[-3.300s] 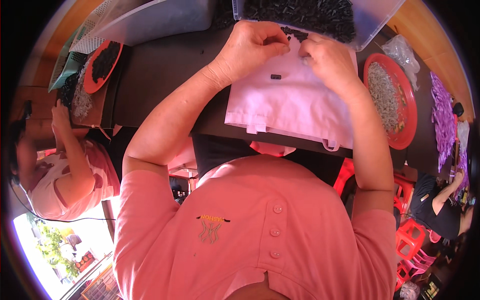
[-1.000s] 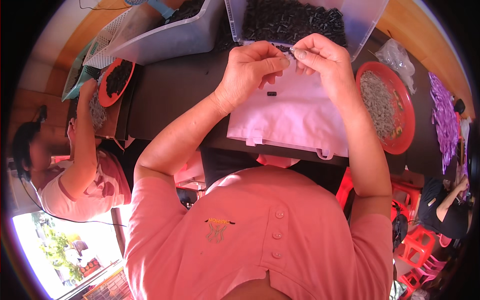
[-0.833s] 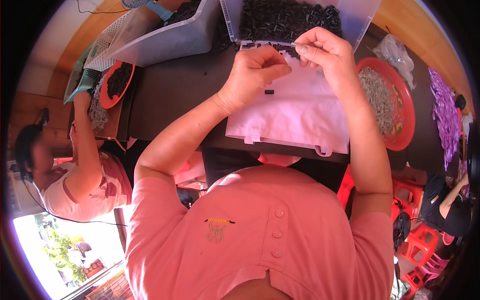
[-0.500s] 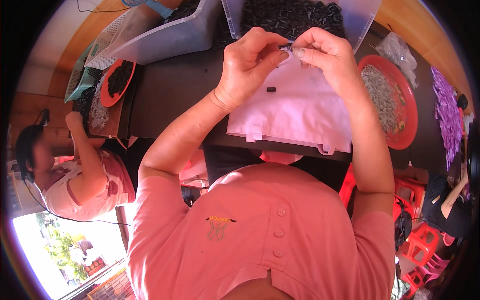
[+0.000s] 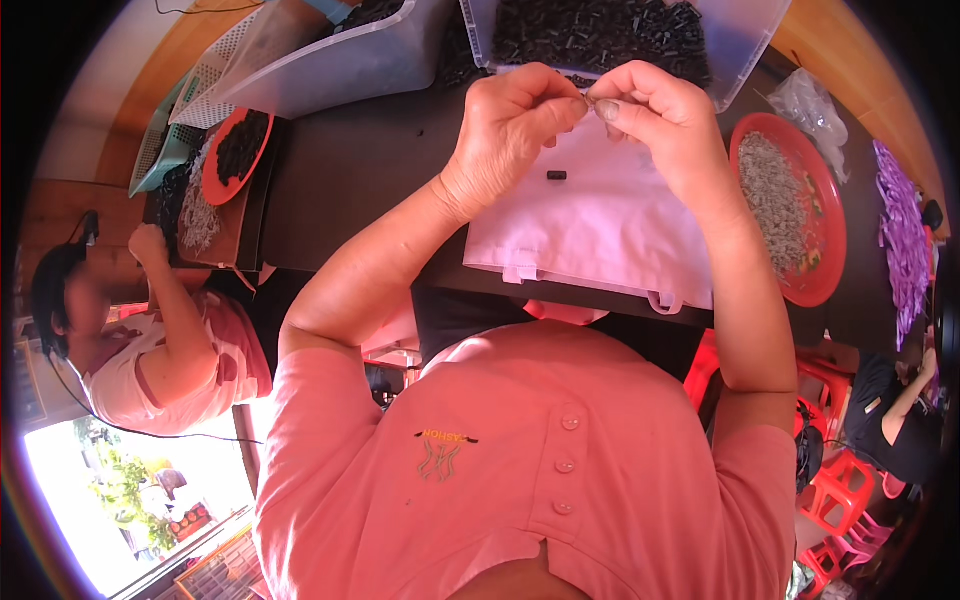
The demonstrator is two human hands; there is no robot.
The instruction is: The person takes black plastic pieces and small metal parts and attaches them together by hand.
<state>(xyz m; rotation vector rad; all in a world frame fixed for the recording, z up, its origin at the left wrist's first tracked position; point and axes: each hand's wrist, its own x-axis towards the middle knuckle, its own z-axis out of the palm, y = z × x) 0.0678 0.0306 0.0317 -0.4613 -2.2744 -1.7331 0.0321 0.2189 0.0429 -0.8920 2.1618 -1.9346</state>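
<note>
Above the far part of a pale pink cloth bag (image 5: 590, 225), my left hand (image 5: 520, 125) and my right hand (image 5: 665, 125) meet fingertip to fingertip. Thumb and forefinger are pinched together on each. Whatever sits between the fingertips is tiny and mostly covered, so I cannot make it out. One small black cylindrical piece (image 5: 557, 175) lies on the cloth below my left hand. Just beyond my fingers stands a clear plastic bin with many similar black pieces (image 5: 610, 45). An orange-red tray (image 5: 835, 235) of small greyish pieces (image 5: 770, 190) is beside my right forearm.
Another clear bin (image 5: 330, 85) stands at the far left, near a red plate (image 5: 262, 160) of black pieces. Crumpled clear plastic (image 5: 815, 110) and purple strips (image 5: 900, 235) are at the right. A person (image 5: 170, 340) sits left; another (image 5: 890, 410) is far right.
Both hands remain pinched together, with the fingertips drawn slightly closer. The small dark and whitish thing seen between them before is now mostly hidden. The whole view has shifted a little.
</note>
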